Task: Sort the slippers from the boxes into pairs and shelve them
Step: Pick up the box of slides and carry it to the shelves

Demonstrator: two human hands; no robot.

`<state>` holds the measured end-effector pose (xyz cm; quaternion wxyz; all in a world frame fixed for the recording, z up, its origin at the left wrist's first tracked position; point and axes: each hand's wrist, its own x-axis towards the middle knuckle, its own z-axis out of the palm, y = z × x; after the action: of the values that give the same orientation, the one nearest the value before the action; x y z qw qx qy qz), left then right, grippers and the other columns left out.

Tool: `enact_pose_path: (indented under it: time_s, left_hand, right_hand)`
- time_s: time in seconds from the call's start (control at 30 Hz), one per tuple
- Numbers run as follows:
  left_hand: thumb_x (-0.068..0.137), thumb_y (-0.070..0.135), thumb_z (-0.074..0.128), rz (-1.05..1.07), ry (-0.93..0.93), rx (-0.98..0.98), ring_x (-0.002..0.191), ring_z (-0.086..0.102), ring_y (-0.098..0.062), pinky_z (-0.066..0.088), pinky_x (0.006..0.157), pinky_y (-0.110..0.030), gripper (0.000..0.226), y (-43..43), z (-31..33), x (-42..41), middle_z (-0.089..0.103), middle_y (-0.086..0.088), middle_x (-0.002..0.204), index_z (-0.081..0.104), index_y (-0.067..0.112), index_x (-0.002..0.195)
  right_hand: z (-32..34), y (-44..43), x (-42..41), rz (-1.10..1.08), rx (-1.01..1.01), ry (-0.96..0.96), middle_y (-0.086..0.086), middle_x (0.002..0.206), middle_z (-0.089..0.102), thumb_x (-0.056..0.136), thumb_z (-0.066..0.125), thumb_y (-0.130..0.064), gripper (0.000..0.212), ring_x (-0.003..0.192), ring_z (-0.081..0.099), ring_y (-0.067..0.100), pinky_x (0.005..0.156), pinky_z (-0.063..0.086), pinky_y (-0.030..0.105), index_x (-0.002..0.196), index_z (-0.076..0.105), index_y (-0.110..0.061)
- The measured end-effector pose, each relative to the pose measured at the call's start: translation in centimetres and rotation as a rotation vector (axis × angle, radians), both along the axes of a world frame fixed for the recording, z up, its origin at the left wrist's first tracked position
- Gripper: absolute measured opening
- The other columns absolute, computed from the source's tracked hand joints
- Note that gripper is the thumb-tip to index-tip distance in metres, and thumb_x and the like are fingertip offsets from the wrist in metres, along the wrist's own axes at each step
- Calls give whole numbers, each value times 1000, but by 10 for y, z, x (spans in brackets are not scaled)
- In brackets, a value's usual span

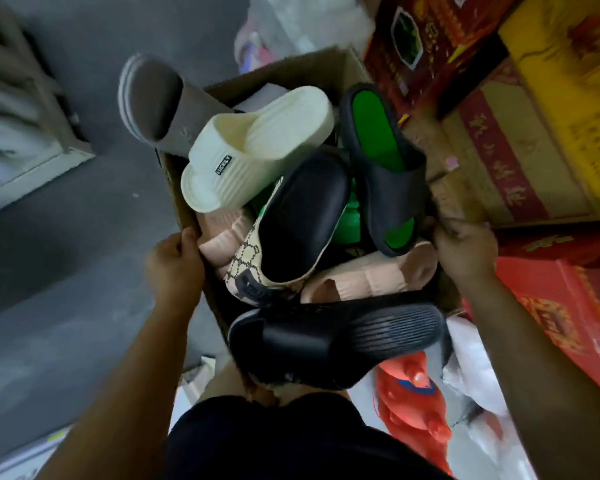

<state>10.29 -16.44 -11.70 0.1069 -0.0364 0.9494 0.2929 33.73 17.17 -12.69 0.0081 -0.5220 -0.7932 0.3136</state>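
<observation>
Head view looks straight down into a heap of slippers, all loose and unpaired, in a cardboard box (291,69). At the far left a grey-brown slipper (153,102) stands on end and sticks out over the rim, and a cream slipper (257,143) leans against it. A green-lined black slipper (378,157) lies along the right wall. In the middle a patterned beige slipper (291,230) with a black footbed rests on top of the pile. Beneath these show a left pink slipper (222,244), a right pink slipper (371,275) and a patch of a green slipper (350,216), mostly hidden. Nearest the person a black ribbed slipper (336,337) lies across the box and overhangs its near edge.

The left hand (174,265) grips the left wall of the box, thumb hooked over the rim. The right hand (465,251) grips the right wall, fingers curled on its edge. Both hold cardboard — neither holds a slipper.

Around the box, grey floor (84,237) spreads to the left and red and yellow cartons (551,299) stack up on the right. A red plastic bag (409,403) lies near right. Pale furniture (25,133) at the far left is too blurred to say whether it is the shelf.

Sorting of this box looks barely begun: no two slippers sit matched, and none is seen shelved. The two pink ones may be mates — every other kind shows only one, so partners likely lie deeper or in another box. Pairing and shelving all appear to remain.
</observation>
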Motion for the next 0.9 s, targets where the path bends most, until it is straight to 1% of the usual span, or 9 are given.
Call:
enact_pose_path:
  time_s: [0.1, 0.27, 0.33, 0.4, 0.5, 0.7, 0.8, 0.83, 0.9]
  left_hand:
    - [98, 31, 56, 65, 55, -23, 66, 55, -20, 43, 60, -42, 42, -39, 45, -1, 59, -25, 66, 66, -2, 74]
    - [98, 32, 58, 192, 142, -20, 57, 42, -18, 44, 56, -46, 50, -110, 110, -3, 45, -29, 59, 57, -5, 65]
    - [97, 32, 57, 235, 185, -13, 57, 38, -17, 43, 55, -45, 51, -138, 129, -3, 37, -23, 57, 55, -6, 63]
    - [96, 33, 56, 279, 206, -13, 59, 42, -15, 44, 56, -43, 50, -170, 144, 0, 40, -27, 58, 58, -6, 65]
    - [96, 32, 57, 394, 205, -3, 61, 44, -14, 45, 56, -44, 48, -218, 160, 15, 53, -35, 64, 61, -7, 68]
    - [97, 30, 57, 646, 226, -40, 58, 39, -17, 41, 54, -45, 50, -308, 169, 48, 44, -35, 60, 54, -8, 63]
    - [96, 29, 58, 763, 253, -14, 58, 36, -17, 39, 53, -41, 48, -348, 172, 52, 38, -29, 57, 58, -6, 62]
    - [96, 27, 59, 775, 260, -24, 58, 35, -17, 34, 52, -39, 47, -357, 173, 49, 34, -25, 56, 48, 4, 57]
    - [97, 25, 60, 802, 265, -32, 59, 32, -18, 27, 52, -36, 48, -382, 177, 35, 27, -20, 58, 44, -1, 60]
  right_hand:
    - [39, -26, -14, 77, 15, 34, 36, 78, 56, 88, 60, -40, 42, 76, 66, 29, 66, 46, 38, 91, 76, -1]
    - [83, -71, -51, 199, -4, 83, 26, 87, 71, 90, 67, -40, 34, 85, 69, 40, 70, 54, 46, 96, 77, -8]
    - [99, -85, -70, 314, -4, 81, 27, 79, 68, 91, 70, -38, 32, 77, 68, 27, 63, 51, 44, 90, 78, -7]
    - [118, -101, -92, 432, -8, 112, 27, 69, 64, 89, 66, -46, 45, 67, 60, 16, 56, 46, 44, 79, 75, -3]
    - [140, -129, -131, 593, -19, 161, 25, 72, 68, 87, 62, -50, 50, 74, 68, 21, 59, 49, 47, 74, 74, -4]
    - [160, -208, -225, 877, 14, 147, 26, 80, 66, 91, 68, -42, 38, 88, 70, 21, 60, 46, 40, 85, 76, -5]
    - [166, -254, -275, 966, -39, 130, 22, 77, 69, 92, 68, -38, 32, 76, 62, 11, 63, 44, 37, 87, 78, -8]
    - [168, -266, -291, 976, -56, 133, 19, 75, 70, 93, 68, -37, 30, 75, 60, 11, 64, 44, 37, 85, 78, -9]
    - [171, -295, -328, 1019, -73, 139, 9, 63, 66, 93, 67, -38, 31, 69, 58, 13, 61, 42, 35, 77, 76, -13]
